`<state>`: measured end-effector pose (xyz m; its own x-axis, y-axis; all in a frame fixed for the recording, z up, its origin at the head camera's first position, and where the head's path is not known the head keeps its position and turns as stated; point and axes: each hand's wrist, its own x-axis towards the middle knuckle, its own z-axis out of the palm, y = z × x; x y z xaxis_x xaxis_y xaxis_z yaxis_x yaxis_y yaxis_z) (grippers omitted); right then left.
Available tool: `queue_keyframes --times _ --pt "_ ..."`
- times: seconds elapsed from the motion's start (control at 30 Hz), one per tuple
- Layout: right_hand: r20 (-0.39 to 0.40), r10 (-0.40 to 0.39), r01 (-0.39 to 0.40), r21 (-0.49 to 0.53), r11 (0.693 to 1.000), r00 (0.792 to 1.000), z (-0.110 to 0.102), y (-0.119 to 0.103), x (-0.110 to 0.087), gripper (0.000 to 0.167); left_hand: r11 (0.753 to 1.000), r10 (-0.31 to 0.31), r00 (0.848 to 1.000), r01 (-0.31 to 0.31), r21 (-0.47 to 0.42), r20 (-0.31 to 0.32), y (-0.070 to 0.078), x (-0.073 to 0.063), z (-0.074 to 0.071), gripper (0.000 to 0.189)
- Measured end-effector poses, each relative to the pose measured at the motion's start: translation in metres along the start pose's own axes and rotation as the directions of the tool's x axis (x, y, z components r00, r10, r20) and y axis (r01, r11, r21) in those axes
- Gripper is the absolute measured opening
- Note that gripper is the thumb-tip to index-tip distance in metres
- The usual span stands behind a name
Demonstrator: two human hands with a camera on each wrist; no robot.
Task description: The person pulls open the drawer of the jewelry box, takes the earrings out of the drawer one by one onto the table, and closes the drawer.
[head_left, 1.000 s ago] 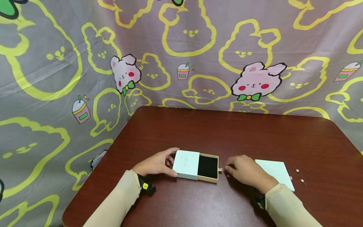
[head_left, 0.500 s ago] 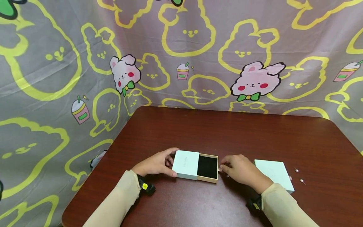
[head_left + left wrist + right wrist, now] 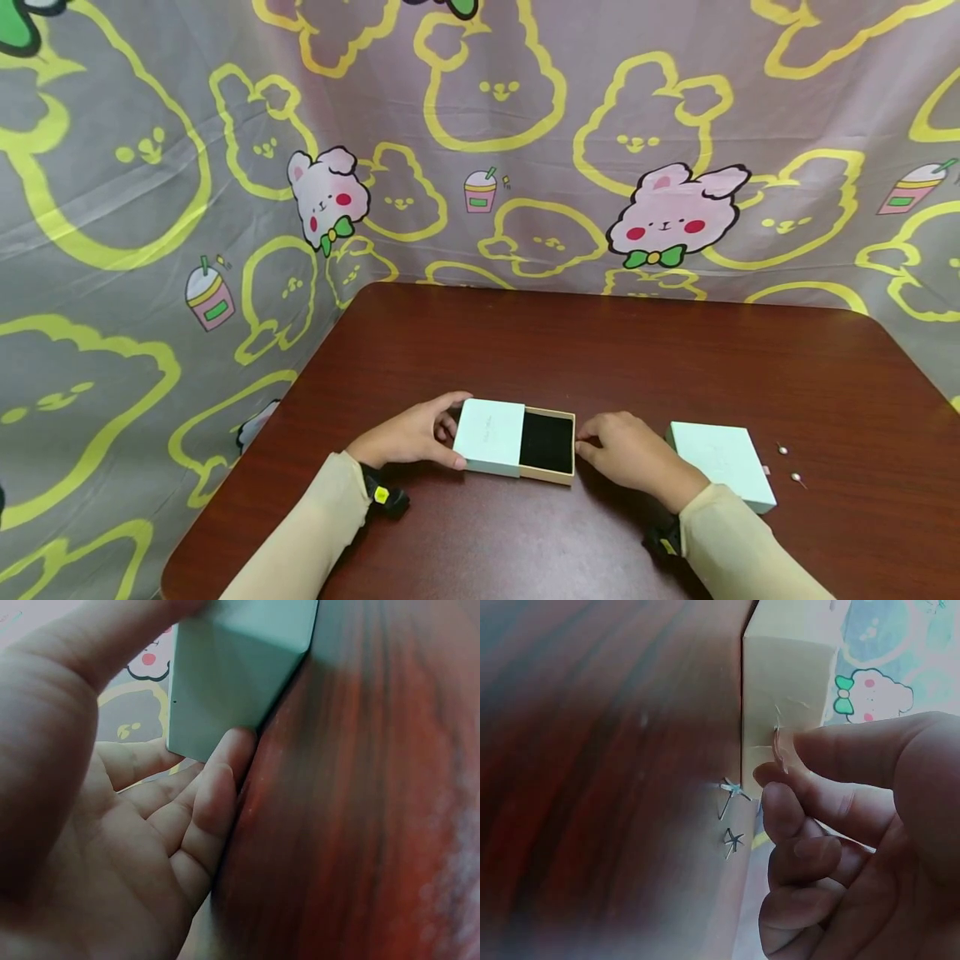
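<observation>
A pale mint drawer box [image 3: 489, 437] lies on the table, its kraft-coloured drawer [image 3: 787, 682] pulled partly out to the right. Inside the drawer is a black pad [image 3: 546, 442]. My left hand [image 3: 416, 433] grips the sleeve's left end, thumb in front and fingers behind; in the left wrist view the fingertips [image 3: 232, 750] touch the sleeve's end. At the drawer's front, my right hand [image 3: 633, 454] pinches a small ribbon tab [image 3: 780, 754] between thumb and forefinger. The head view hides that tab. Two silver star-shaped earrings [image 3: 731, 790] lie beside the drawer, below the right fingers.
A second mint box [image 3: 723, 467] with a ribbon tab lies right of my right hand, partly behind the wrist. Two pearl earrings [image 3: 783, 450] lie beyond it on the dark red-brown table [image 3: 600, 350]. A patterned curtain [image 3: 540, 125] hangs behind and to the left.
My right hand has moved left from beside the box to the drawer's ribbon tab and taken hold of it. The left hand and the box have stayed in place.
</observation>
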<state>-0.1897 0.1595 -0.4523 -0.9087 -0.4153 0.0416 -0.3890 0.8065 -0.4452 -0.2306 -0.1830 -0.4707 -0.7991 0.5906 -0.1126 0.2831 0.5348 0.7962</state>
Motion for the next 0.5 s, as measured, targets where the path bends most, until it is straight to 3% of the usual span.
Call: queue_keyframes --times 0.5 --pt "-0.026 -0.058 0.058 -0.036 0.998 0.998 0.0033 -0.0003 0.0035 0.015 1.000 -0.004 1.000 0.004 -0.011 0.000 -0.0002 -0.0002 -0.0005 0.098"
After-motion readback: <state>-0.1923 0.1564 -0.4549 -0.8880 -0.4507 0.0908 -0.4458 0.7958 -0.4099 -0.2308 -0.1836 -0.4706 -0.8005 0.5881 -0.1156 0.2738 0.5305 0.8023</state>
